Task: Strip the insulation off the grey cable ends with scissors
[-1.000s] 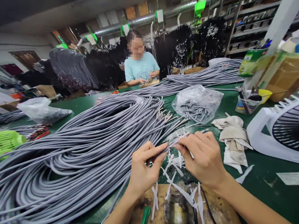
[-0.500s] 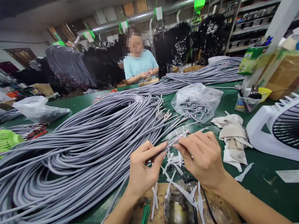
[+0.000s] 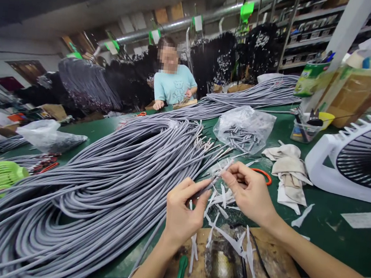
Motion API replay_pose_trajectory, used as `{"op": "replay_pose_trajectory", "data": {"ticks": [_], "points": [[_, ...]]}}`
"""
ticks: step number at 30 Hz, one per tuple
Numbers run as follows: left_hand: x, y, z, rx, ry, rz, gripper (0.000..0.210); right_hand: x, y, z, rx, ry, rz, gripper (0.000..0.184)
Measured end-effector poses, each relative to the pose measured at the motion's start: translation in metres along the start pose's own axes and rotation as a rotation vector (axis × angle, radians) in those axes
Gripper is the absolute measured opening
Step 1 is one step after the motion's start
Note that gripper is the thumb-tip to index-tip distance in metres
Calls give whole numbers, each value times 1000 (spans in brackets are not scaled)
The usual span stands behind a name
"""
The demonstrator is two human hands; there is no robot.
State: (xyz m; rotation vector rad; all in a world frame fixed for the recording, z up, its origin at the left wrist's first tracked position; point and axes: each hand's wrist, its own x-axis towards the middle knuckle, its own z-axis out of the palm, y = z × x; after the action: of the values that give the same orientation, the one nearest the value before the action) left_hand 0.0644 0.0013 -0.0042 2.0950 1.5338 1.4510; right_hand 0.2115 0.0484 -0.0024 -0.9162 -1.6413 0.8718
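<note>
My left hand (image 3: 185,207) is closed on a grey cable (image 3: 204,188), pinching it near its end between thumb and fingers. Close by, my right hand (image 3: 249,191) pinches at the same cable's end; the exact bit between its fingertips is too small to make out, perhaps wires or a white strip. Torn white strips (image 3: 222,198) lie on the table under both hands. A big coil of grey cables (image 3: 111,184) fills the left side, its stripped ends (image 3: 206,144) pointing toward my hands. Below my hands sits a small metal device (image 3: 224,262) on a wooden board (image 3: 275,259).
A clear bag of short grey pieces (image 3: 244,129) lies beyond my hands. To the right are orange-handled scissors (image 3: 264,174), a cloth (image 3: 290,167) and a white fan (image 3: 326,171). A green clamp (image 3: 181,275) grips the board. Across the table sits a co-worker (image 3: 174,84).
My right hand has shifted slightly left and down, its fingers curling more, uncovering the orange scissor handle. My left hand is a little lower. The co-worker's hands have moved apart.
</note>
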Motion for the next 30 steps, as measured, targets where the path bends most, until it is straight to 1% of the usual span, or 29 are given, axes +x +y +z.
{"op": "replay_pose_trajectory", "data": {"ticks": [2,5,8,10,13,16,19,22,24,27,30], "points": [[-1,1,1,-24,24,-44,21,-2,0,-1,-40,15,-23,20],[-3,1,3,-79,77,-102,18,-3,0,-1,-164,59,-102,18],[-4,2,4,-76,81,-92,15,-4,1,-3,-310,96,-211,16],[-3,2,4,-65,77,-83,15,-4,1,-5,-384,93,-266,14],[-3,1,4,-72,83,-85,16,-4,0,-7,-433,66,-291,13],[-3,1,4,-88,81,-91,17,-3,-1,-6,-391,30,-254,14],[-3,1,4,-84,74,-98,14,-2,-1,-4,-273,-11,-169,16],[-2,2,3,-44,17,-73,9,0,-1,-3,-107,-66,-54,20],[-1,2,1,-17,-28,-28,12,0,-1,-3,-22,-87,-2,22],[0,1,0,11,-69,21,18,2,-1,-4,48,-89,30,24],[-1,-1,1,32,-91,32,21,4,-2,-4,91,-89,42,25]]}}
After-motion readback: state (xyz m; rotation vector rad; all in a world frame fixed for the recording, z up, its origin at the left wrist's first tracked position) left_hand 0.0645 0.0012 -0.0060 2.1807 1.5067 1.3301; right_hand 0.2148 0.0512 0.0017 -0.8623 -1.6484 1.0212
